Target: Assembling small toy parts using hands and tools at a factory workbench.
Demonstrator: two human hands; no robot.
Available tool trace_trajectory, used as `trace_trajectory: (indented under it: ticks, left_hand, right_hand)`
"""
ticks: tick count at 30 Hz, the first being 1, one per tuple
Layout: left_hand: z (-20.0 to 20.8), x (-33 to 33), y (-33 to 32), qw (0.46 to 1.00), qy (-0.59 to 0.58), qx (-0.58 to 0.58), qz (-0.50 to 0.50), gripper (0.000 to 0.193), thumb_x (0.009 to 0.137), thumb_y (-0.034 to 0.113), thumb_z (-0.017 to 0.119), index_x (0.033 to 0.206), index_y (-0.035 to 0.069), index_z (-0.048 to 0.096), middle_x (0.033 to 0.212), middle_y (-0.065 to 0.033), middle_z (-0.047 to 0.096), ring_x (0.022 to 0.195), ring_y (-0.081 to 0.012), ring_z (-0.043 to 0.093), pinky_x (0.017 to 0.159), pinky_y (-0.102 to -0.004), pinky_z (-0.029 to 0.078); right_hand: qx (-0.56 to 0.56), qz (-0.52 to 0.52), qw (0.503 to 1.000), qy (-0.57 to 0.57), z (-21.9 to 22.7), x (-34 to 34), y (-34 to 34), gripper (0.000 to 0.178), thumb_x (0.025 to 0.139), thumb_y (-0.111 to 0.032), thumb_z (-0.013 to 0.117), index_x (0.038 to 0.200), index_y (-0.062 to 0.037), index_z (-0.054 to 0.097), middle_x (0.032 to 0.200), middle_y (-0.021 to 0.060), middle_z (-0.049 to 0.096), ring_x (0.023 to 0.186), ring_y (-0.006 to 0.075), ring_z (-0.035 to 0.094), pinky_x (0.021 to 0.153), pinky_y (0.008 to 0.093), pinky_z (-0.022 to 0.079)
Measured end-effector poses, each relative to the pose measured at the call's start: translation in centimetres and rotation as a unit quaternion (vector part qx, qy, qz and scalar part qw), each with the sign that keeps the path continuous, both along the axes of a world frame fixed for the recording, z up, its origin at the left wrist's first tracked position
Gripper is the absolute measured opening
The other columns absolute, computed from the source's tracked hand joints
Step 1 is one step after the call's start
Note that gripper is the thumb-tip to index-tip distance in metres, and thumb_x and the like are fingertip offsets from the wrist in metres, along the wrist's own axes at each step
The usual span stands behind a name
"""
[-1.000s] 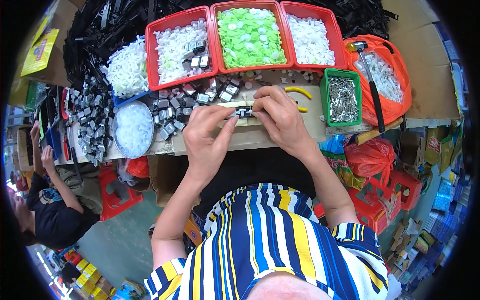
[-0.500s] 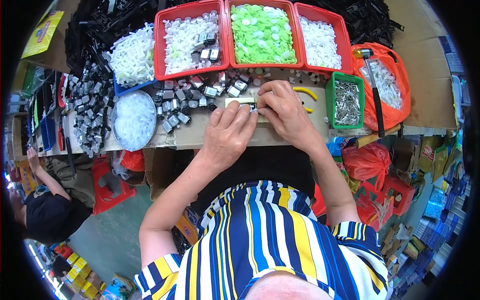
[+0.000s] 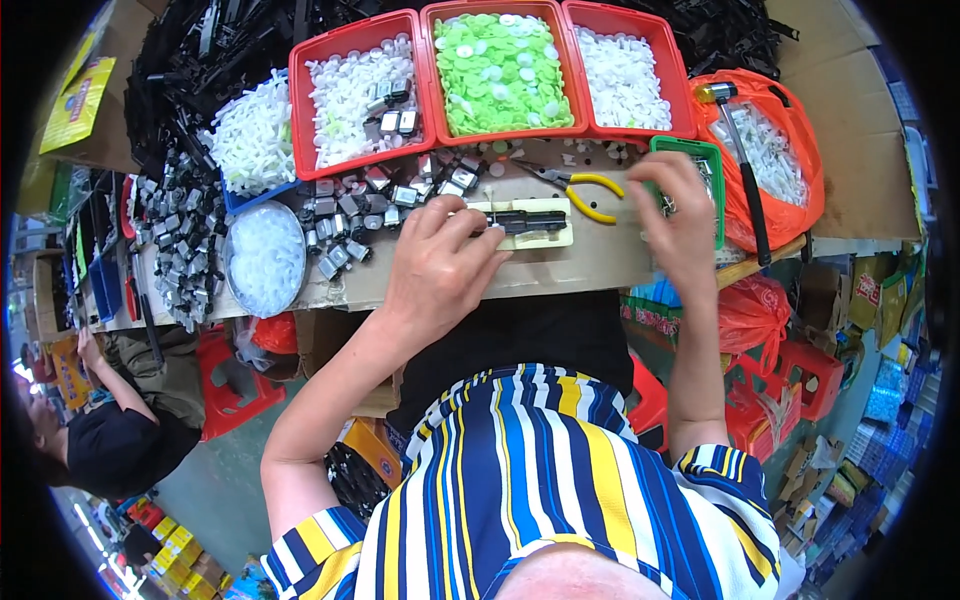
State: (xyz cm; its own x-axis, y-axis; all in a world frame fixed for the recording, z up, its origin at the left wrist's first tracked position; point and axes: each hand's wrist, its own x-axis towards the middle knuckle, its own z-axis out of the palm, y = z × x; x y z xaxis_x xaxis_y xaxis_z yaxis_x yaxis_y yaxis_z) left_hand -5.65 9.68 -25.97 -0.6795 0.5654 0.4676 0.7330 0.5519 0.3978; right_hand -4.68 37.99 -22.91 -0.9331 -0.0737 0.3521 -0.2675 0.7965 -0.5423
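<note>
A long black plastic part (image 3: 530, 221) lies in a cream-coloured holding block (image 3: 556, 238) near the table's front. My left hand (image 3: 437, 258) is closed at the left end of this part, its bent fingertips gripping there and hiding that end. My right hand (image 3: 682, 225) is raised in front of a green bin (image 3: 719, 232) of small metal pins, partly covering it. Its fingers curl toward the thumb in a pinch, and whatever lies between the tips is too small to make out. Yellow-handled pliers (image 3: 592, 196) rest between the block and the right hand.
Red trays (image 3: 430, 80) of white and green plastic pieces line the back. To the left are a blue tray (image 3: 236, 200), a clear bowl (image 3: 265, 255) and loose metal-and-black parts (image 3: 180, 230). A hammer (image 3: 745, 170) lies across an orange bag (image 3: 808, 165) at right. Another person (image 3: 115, 435) sits far left.
My right hand has left the holding block and moved right to the green bin, uncovering the black part and the pliers. My left hand stays at the block's left end.
</note>
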Motion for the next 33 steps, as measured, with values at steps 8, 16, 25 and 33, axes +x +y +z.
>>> trace_trajectory:
  ticks: [8,16,25,33]
  left_hand:
    - [2.8,-7.0,1.5,0.996,0.060,0.070,0.005,0.012,0.078,0.004,0.074,0.089,0.001,0.071,0.087,-0.0104,0.064,0.091,-0.0303,0.059,0.080,-0.0418,0.050]
    - [0.8,-14.0,4.0,0.988,0.114,-0.093,0.037,0.009,0.079,0.012,0.074,0.085,0.005,0.075,0.089,-0.0072,0.065,0.097,-0.0276,0.058,0.083,-0.0410,0.050]
    - [3.0,-11.5,3.6,0.993,0.073,0.089,0.025,0.007,0.079,0.007,0.076,0.083,0.002,0.075,0.082,-0.0091,0.068,0.085,-0.0288,0.060,0.076,-0.0391,0.050]
    - [3.1,-4.4,2.7,0.802,-0.422,0.417,0.069,0.015,0.090,0.009,0.076,0.100,-0.002,0.076,0.088,-0.0043,0.073,0.080,-0.0075,0.063,0.075,-0.0241,0.049]
  right_hand:
    - [0.143,-0.152,0.977,-0.043,-1.4,1.9,6.2,0.010,0.087,-0.006,0.070,0.093,0.0008,0.067,0.092,0.0162,0.060,0.091,0.0347,0.062,0.077,0.0441,0.049]
    - [0.128,-0.143,0.981,-0.035,-1.2,1.1,5.0,0.008,0.085,-0.005,0.070,0.088,0.0012,0.066,0.087,0.0158,0.061,0.085,0.0355,0.063,0.073,0.0445,0.049]
    - [0.053,-0.142,0.988,-0.031,-1.9,0.7,5.4,0.009,0.084,-0.006,0.070,0.090,0.0007,0.068,0.089,0.0144,0.064,0.086,0.0343,0.064,0.075,0.0431,0.050]
    - [0.066,-0.109,0.992,-0.016,-1.6,0.5,5.9,0.009,0.083,-0.007,0.073,0.089,-0.0004,0.071,0.084,0.0127,0.065,0.082,0.0316,0.065,0.073,0.0404,0.051]
